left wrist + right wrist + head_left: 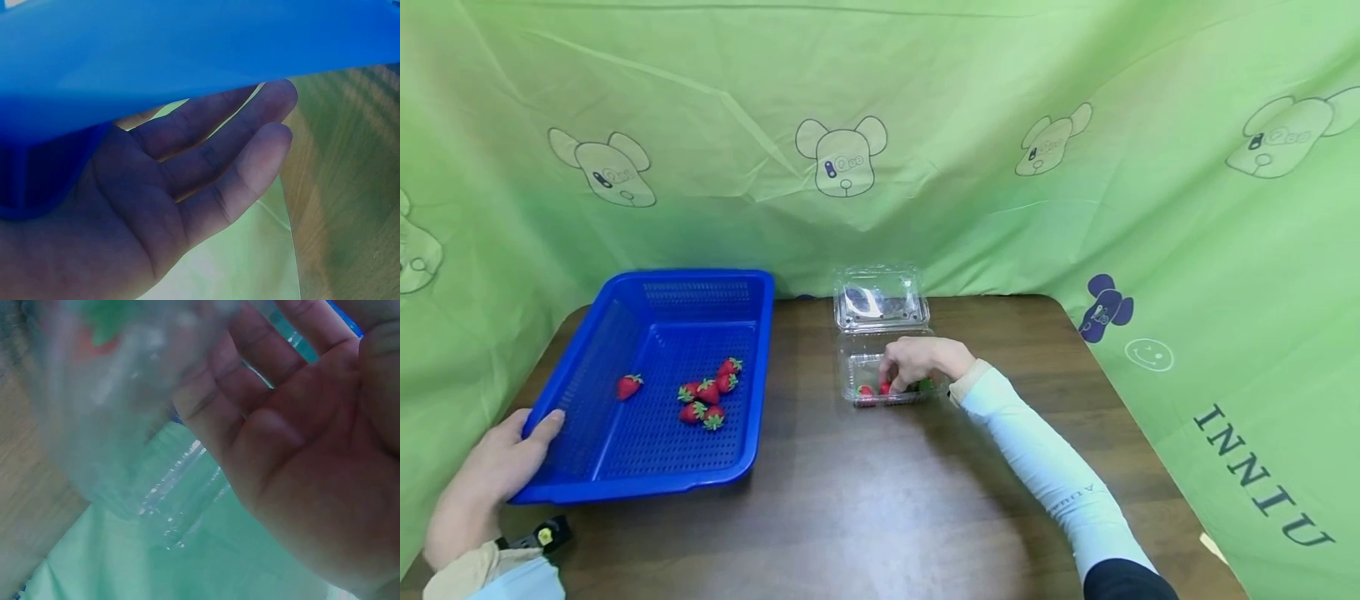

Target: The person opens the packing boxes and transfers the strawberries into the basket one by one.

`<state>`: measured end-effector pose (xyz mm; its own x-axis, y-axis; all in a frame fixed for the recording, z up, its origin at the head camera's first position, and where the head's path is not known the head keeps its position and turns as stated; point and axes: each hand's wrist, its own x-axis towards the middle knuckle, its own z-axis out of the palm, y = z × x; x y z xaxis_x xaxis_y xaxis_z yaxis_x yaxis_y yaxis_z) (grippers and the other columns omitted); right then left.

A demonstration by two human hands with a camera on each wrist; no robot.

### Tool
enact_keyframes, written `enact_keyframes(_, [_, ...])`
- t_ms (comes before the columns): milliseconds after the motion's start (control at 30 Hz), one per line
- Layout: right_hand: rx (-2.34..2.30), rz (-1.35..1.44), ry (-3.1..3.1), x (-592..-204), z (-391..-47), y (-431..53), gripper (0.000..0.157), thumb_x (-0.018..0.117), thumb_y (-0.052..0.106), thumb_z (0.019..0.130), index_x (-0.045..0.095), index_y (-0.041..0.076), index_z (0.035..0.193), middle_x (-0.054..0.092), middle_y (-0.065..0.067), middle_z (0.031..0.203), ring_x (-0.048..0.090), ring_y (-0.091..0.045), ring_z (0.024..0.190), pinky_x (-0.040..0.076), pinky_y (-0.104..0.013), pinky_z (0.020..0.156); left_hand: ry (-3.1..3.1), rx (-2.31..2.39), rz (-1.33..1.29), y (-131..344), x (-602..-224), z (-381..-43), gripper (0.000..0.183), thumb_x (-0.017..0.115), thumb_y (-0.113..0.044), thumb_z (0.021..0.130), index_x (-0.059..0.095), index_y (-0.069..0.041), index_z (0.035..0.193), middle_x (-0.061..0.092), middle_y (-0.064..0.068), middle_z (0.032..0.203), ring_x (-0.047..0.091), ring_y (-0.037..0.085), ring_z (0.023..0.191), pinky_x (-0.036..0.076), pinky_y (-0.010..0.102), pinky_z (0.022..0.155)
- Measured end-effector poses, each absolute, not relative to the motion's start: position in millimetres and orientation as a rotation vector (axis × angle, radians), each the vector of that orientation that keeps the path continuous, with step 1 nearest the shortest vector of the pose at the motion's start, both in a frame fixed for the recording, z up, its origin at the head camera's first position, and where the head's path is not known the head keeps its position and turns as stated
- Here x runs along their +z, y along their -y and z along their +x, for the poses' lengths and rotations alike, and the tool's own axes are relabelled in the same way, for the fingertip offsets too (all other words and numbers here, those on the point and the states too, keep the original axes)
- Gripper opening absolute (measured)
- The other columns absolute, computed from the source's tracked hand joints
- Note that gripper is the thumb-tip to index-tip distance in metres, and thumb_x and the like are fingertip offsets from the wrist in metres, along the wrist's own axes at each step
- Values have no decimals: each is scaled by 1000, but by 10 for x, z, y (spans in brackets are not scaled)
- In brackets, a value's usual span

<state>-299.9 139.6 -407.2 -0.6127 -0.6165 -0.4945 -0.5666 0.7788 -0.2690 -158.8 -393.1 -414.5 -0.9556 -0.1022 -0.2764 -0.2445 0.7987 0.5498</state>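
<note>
A blue plastic basket (658, 492) with several strawberries (707, 392) in it is on the left. My left hand (505, 458) holds its near left corner, thumb over the rim. The left wrist view shows the other fingers (237, 178) extended beneath the basket. Back in the middle, a clear plastic clamshell box (859, 367) stands with its lid (880, 307) raised. My right hand (913, 358) reaches into it, fingertips down, pinching a strawberry (885, 389). Another strawberry (865, 392) lies at the box's left; green leaves show at its right. The box's wall blurs the right wrist view.
The brown wooden table (865, 500) carries both containers. A green curtain (940, 217) with printed bear heads hangs right behind them and along both sides. The basket's near edge appears raised off the table.
</note>
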Motion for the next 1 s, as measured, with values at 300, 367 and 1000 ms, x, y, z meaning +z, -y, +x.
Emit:
enact_keyframes(300, [-177, -872, -2455, -3922, -3029, -1369, 14, 74, 25, 87, 73, 19, 100, 70, 5, 92, 62, -10, 80, 51, -24, 74, -2799, 873, -256, 3991, -4163, -1558, 65, 27, -42, 105, 36, 18, 128, 56, 40, 106, 60, 32, 82, 40, 31, 64])
enact_keyframes(367, [-194, -890, -2477, -3864, -3045, -1358, 16, 74, 24, 87, 73, 17, 102, 71, 3, 93, 63, -10, 80, 52, -25, 76, -2800, 866, -259, 4007, -4170, -1554, 64, 27, -42, 105, 36, 18, 128, 57, 39, 104, 60, 30, 81, 41, 31, 63])
enact_keyframes(1000, [-592, -1185, -2882, -3292, -3231, -810, 13, 66, 24, 93, 66, 12, 98, 69, 0, 91, 63, -12, 78, 51, -26, 74, -2777, 854, -277, 4012, -4161, -1506, 67, 25, -44, 105, 33, 18, 130, 56, 40, 105, 60, 36, 85, 40, 32, 64])
